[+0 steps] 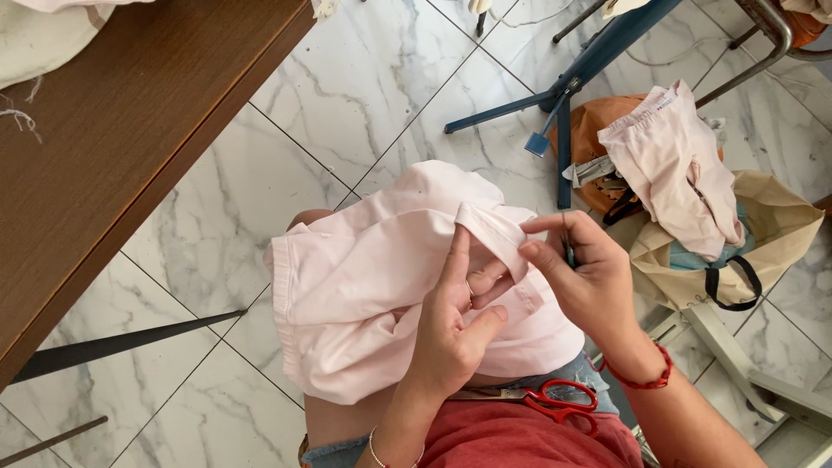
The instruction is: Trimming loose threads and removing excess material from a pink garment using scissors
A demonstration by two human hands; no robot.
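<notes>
Far left, a brown wooden table (130,130) is seen, with a bit of pale cloth (39,39) lying on its top corner and loose threads trailing off it. Marble floor tiles (364,78) are spread out underneath everything.

In the middle, a pale pink garment (364,286) is draped over the person's lap, bunched up a bit. The left hand (455,334) is laid on top of it, fingers mostly stretched out, index finger pointed up along a folded band of the fabric, thumb tucked out to the side, so it's pressed on the cloth more than gripped. The band is pinched by the right hand (589,277) between thumb and fingertips, hand mostly closed, and something thin and dark is held in there too, but what it is can't be made out. A red bracelet is worn on that wrist.

Red-handled scissors (563,400) are parked on the lap, just below the garment.

Off to the right, another pink garment (676,165) is dumped over a tan bag (771,234) on the floor, beside blue metal legs (572,82).
</notes>
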